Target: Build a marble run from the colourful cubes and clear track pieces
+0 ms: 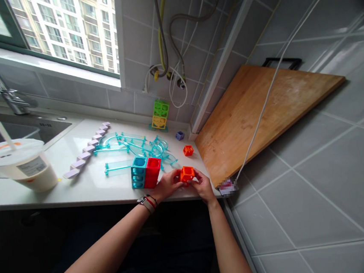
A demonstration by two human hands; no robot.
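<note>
An orange toy cube [187, 173] with open faces is held between my two hands at the counter's front edge. My left hand [168, 183] grips its left side with closed fingers. On its right side, my right hand [203, 185] pinches it between thumb and fingers. Just left of my left hand stands a block stack, teal [138, 173] on one side and red [152, 172] on the other. Behind my hands sits a smaller orange cube [188, 150], and a purple-blue cube [179, 135] lies farther back.
Translucent teal track pieces [144, 146] spread over the white counter [91, 192]. Green and yellow blocks [160, 113] stand by the wall. A zigzag lilac strip [87, 151], a lidded cup [20, 167] and a sink are left. A wooden board [257, 112] leans at right, crossed by a white cable.
</note>
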